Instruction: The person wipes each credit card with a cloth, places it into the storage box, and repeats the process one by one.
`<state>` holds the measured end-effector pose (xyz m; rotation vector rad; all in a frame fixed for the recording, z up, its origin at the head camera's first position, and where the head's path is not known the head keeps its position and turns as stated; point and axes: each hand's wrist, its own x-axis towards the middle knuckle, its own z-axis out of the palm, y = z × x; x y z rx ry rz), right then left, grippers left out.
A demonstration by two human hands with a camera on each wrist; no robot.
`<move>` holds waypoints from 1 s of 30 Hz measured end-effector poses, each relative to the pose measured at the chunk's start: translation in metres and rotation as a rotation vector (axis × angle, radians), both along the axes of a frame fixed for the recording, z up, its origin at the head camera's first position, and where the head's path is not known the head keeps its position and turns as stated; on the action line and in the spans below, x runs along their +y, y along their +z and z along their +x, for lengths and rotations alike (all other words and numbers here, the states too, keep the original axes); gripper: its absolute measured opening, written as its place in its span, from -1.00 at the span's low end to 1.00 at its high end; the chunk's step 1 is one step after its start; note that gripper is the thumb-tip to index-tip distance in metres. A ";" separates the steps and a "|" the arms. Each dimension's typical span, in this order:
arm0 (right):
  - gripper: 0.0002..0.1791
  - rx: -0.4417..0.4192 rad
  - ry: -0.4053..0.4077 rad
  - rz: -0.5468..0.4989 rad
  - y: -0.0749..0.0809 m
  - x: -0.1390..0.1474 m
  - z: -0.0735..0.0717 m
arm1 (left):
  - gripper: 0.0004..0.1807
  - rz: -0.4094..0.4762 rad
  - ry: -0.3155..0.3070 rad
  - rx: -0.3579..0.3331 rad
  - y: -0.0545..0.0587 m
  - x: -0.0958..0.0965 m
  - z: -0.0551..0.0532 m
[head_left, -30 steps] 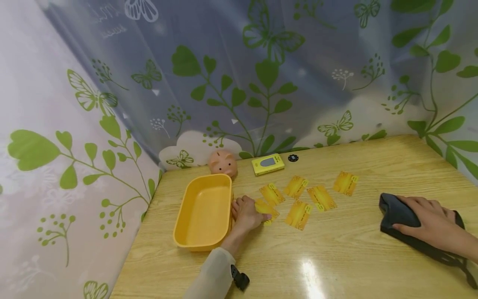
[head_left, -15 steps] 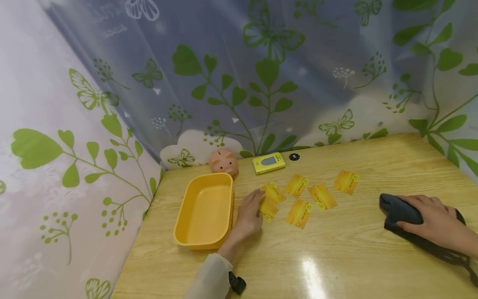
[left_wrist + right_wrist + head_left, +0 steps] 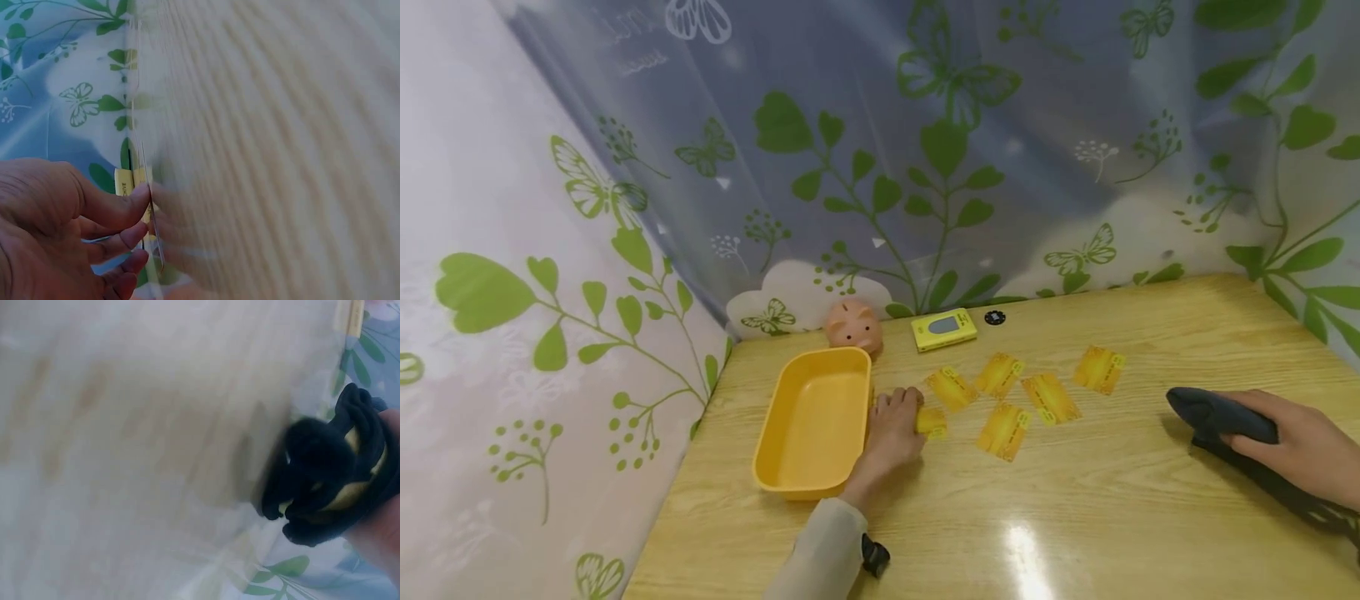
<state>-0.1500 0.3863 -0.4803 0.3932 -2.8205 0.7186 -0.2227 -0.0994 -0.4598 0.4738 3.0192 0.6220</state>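
My left hand (image 3: 895, 423) is beside the right wall of a yellow plastic tub (image 3: 867, 417). Its thumb and curled fingers pinch the left side of a yellow-orange card (image 3: 933, 423); in the left wrist view the card (image 3: 155, 234) shows edge-on, thin and slightly tilted, under the thumb tip. Several similar cards (image 3: 1004, 432) lie face up on the wooden table to its right. At the far right, my right hand (image 3: 1303, 446) grips a dark cloth pouch (image 3: 1213, 415) with a cord trailing from it. Yellow shows between the folded cloth (image 3: 319, 456) in the right wrist view.
Behind the tub sits a pink piggy bank (image 3: 853, 327). A yellow box (image 3: 943, 330) with a grey oval and a black round chip (image 3: 995, 317) are along the back edge. A patterned curtain (image 3: 880, 167) hangs behind the wooden table (image 3: 1075, 517).
My left hand first reached over the card, then drew back left with its fingers at the card's left side. My right hand now grasps the pouch from its side, and the pouch is narrower and tilted.
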 end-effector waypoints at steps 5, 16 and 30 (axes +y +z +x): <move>-0.48 0.037 -0.031 -0.099 0.008 0.000 0.000 | -0.57 -0.081 0.016 -0.033 0.002 0.001 -0.004; -0.46 -0.024 -0.056 -0.191 0.027 -0.016 0.000 | -0.54 0.013 0.028 -0.093 -0.001 -0.001 -0.002; -0.25 -0.150 -0.033 -0.321 0.035 -0.019 -0.004 | -0.52 0.148 0.005 -0.088 0.004 -0.005 0.009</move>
